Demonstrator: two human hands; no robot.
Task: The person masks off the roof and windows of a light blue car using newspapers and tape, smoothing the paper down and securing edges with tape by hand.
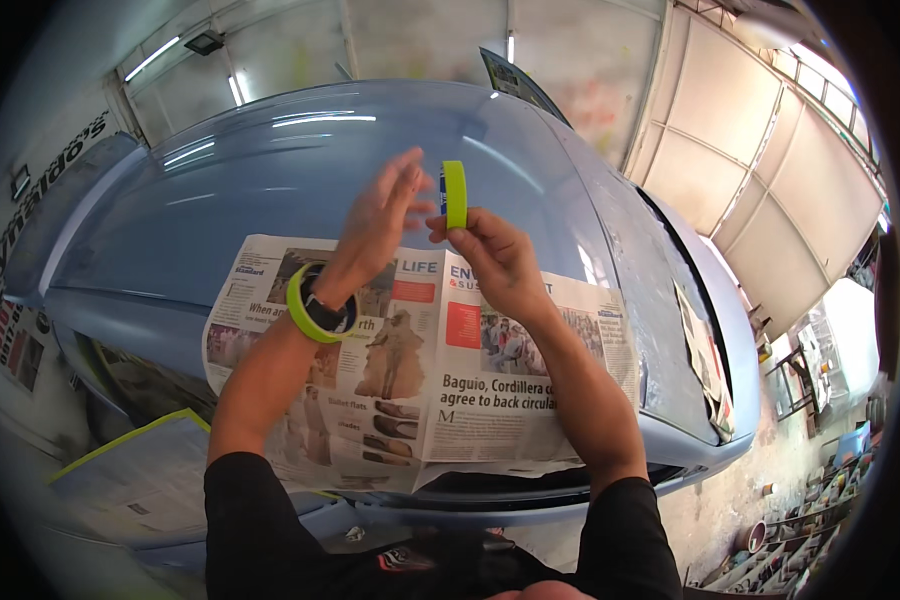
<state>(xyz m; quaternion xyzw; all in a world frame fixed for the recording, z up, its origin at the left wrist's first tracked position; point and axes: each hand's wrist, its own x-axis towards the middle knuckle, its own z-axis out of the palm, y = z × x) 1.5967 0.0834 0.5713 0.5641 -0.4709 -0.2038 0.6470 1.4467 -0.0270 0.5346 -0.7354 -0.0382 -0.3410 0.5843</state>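
My right hand (487, 251) pinches the lower edge of a roll of yellow-green masking tape (456, 195), which stands upright above the car roof (270, 172). My left hand (390, 206), somewhat blurred, is raised just left of that roll with its fingers apart and nothing held. Around my left wrist hangs a second yellow-green tape roll (297, 309), over a dark wristband. Beneath both forearms, an opened newspaper sheet (431, 360) lies across the near side of the blue-grey car's roof and hangs over its edge.
An open car door (127, 487) edged with yellow-green tape juts out at lower left. More newspaper (701, 352) lies on the film-covered glass at the right. Shelving with containers (795, 536) stands at lower right, and another door edge (525, 86) rises beyond the roof.
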